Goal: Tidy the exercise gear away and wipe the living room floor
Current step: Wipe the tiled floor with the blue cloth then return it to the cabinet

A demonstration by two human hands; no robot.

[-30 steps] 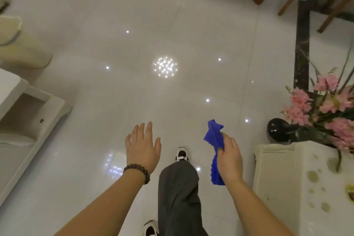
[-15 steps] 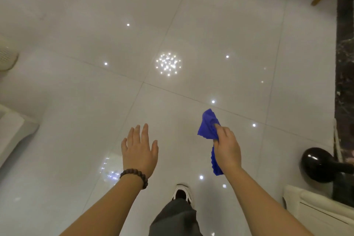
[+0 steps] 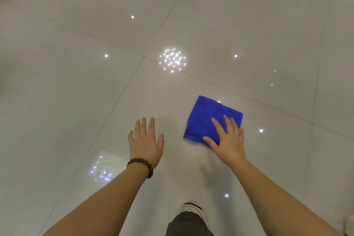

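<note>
Flat: right hand (image 3: pixel 229 140) presses blue cloth (image 3: pixel 206 119) on floor (image 3: pixel 76 82).

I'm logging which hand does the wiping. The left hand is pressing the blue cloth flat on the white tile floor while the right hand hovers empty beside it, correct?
Not quite: the hands are swapped. In the head view the right hand presses the blue cloth flat on the white tile floor, while the left hand, with the bead bracelet, is empty beside it.

No text, label, brand, number or sign can be read anywhere here.
</note>
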